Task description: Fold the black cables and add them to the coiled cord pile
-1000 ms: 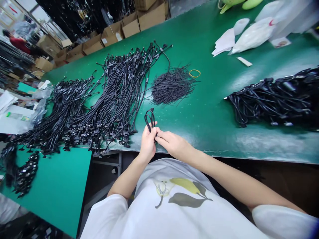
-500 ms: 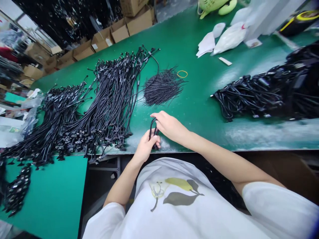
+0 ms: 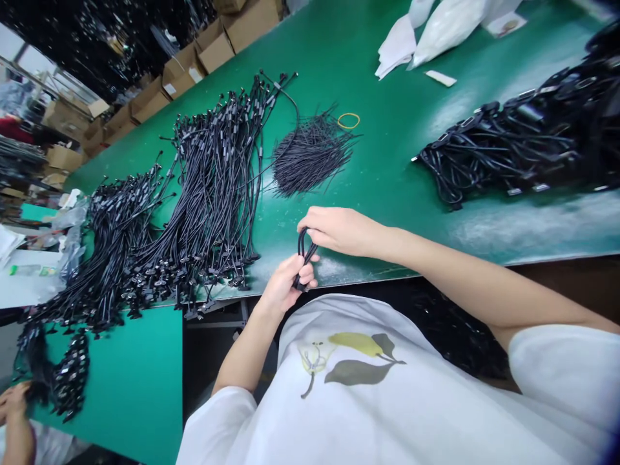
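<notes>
My left hand point(image 3: 288, 284) is closed around the lower part of a folded black cable point(image 3: 303, 248) at the near edge of the green table point(image 3: 397, 161). My right hand point(image 3: 339, 229) pinches the top loop of the same cable, fingers curled over it. Just beyond my hands lies a fan of thin black ties point(image 3: 310, 152) with a yellow rubber band point(image 3: 349, 120) beside it. A long spread of straight black cables point(image 3: 213, 187) lies to the left.
A heap of bundled black cables point(image 3: 523, 142) fills the right of the table. White plastic bags point(image 3: 445, 26) lie at the far edge. Cardboard boxes point(image 3: 213, 48) line the far left side. Another person's hand point(image 3: 14, 403) shows at the lower left by more cables point(image 3: 68, 374).
My right hand moved from beside my left hand up over the top of the cable loop. The loop now sits lower in my grip. The view shifted left.
</notes>
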### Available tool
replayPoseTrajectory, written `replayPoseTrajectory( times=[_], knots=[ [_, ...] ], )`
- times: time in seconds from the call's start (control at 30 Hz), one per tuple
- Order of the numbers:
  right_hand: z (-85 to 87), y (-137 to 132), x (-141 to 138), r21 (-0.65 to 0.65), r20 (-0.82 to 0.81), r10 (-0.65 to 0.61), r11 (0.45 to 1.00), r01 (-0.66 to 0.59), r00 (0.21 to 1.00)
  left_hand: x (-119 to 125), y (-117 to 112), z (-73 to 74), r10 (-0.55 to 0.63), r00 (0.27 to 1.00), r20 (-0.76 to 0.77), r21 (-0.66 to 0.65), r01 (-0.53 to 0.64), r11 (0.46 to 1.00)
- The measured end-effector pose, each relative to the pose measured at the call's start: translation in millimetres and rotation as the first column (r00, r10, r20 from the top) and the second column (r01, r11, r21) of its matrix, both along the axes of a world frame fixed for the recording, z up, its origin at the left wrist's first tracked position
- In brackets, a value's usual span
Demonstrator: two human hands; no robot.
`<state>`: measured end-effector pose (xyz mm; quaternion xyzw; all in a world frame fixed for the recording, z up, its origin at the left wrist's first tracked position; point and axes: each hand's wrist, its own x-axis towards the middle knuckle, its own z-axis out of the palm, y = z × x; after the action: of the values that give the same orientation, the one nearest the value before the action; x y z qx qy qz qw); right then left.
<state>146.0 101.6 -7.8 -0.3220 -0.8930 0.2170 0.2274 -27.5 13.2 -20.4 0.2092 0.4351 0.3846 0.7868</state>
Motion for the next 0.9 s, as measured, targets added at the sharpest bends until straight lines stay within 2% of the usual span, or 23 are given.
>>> replayPoseTrajectory(
  times=[0.07,0.13,0.17,0.23,0.3,0.43,0.57,0.63,0.77,0.83,0.9],
  knots=[
    [-2.5,-7,4,0.192,0.048,0.085,0.977,-0.093,0.995,0,-4,-7.5,-0.037,0.998,-0.058,0.005,0.038,0.999],
    [-10.0,-18,7,0.346,0.115,0.175,0.916,-0.205,0.978,1,-7,-13.3,-0.095,0.983,-0.157,0.068,0.107,0.992],
    [-15.0,-23,8,0.381,0.173,0.211,0.886,-0.263,0.962,2,-8,-14.9,-0.126,0.968,-0.215,0.104,0.151,0.983],
    [-24.6,-31,10,0.386,0.296,0.24,0.855,-0.346,0.925,4,-9,-15.5,-0.169,0.935,-0.311,0.16,0.227,0.961],
    [-30.1,-33,13,0.346,0.362,0.267,0.851,-0.395,0.893,5,-8,-13.0,-0.192,0.921,-0.338,0.182,0.264,0.947],
    [-27.2,-27,21,0.317,0.323,0.314,0.853,-0.415,0.893,1,0,-4.1,-0.259,0.904,-0.341,0.209,0.341,0.916],
    [-24.9,-24,23,0.324,0.306,0.373,0.824,-0.464,0.876,-8,11,-0.2,-0.457,0.784,-0.421,0.203,0.572,0.795],
    [-25.2,-25,21,0.336,0.293,0.378,0.819,-0.464,0.878,-13,16,-1.1,-0.528,0.761,-0.377,0.16,0.615,0.772],
    [-21.3,-24,21,0.387,0.273,0.374,0.801,-0.457,0.886,-20,21,-6.5,-0.562,0.821,-0.099,0.034,0.567,0.823],
    [-19.5,-23,21,0.399,0.287,0.396,0.779,-0.484,0.872,-21,21,-10.8,-0.576,0.817,0.028,-0.008,0.577,0.817],
    [-20.1,-22,22,0.382,0.299,0.42,0.77,-0.511,0.857,-18,18,-15.4,-0.59,0.802,0.092,-0.036,0.595,0.803]
  ],
)
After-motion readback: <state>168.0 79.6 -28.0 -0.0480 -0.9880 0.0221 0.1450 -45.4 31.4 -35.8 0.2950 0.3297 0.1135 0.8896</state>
